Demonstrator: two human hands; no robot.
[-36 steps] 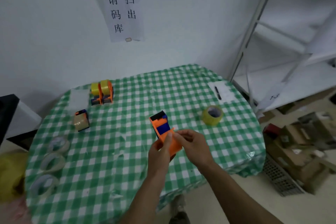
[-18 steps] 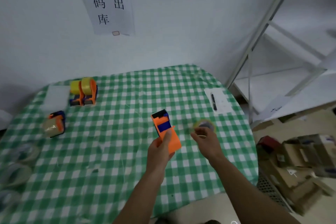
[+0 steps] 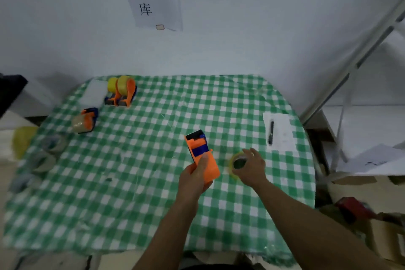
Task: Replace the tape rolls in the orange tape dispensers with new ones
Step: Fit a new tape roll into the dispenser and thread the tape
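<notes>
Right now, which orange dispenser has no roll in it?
The dispenser gripped in the left hand: no roll shows on it. The back-left pair and the single one near the left edge each carry a roll.

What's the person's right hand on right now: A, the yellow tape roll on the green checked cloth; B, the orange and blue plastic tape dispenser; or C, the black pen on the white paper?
A: the right hand curls round the yellow tape roll, while the left hand holds the orange and blue plastic tape dispenser.
</notes>
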